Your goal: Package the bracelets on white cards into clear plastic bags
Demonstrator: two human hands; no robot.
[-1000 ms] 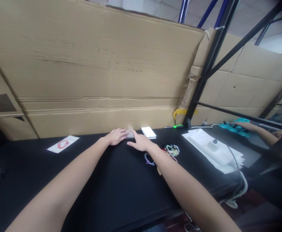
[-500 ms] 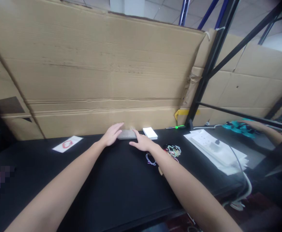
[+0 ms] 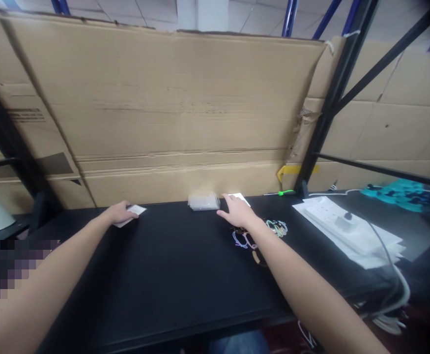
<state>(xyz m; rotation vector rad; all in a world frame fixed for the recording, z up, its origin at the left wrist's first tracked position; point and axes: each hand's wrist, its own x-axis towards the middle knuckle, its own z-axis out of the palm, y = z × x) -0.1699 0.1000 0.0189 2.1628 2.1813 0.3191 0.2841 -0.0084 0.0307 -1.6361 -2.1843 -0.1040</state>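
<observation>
At the left, a white card (image 3: pixel 137 210) shows past the fingertips of my left hand (image 3: pixel 119 213). The thumb lies across the card and the fingers are closed at its far side. My right hand (image 3: pixel 239 212) has its fingers spread, with the fingertips at a stack of white cards (image 3: pixel 241 197) that it partly covers. Between both hands, a pile of clear plastic bags (image 3: pixel 203 202) lies against the cardboard. Several colourful cord bracelets (image 3: pixel 276 227) lie beside and under my right forearm, which hides some of them.
Cardboard (image 3: pixel 185 113) stands along the back of the black table (image 3: pixel 170 265). To the right are a green screwdriver (image 3: pixel 284 192), white sheets with a power strip (image 3: pixel 332 216), a cable and teal objects (image 3: pixel 395 194). Black metal posts (image 3: pixel 325 108) stand on both sides.
My left hand has moved left from the plastic bags to the white card, covering the red loop seen on it. My right hand has shifted from the bags to the stack of cards.
</observation>
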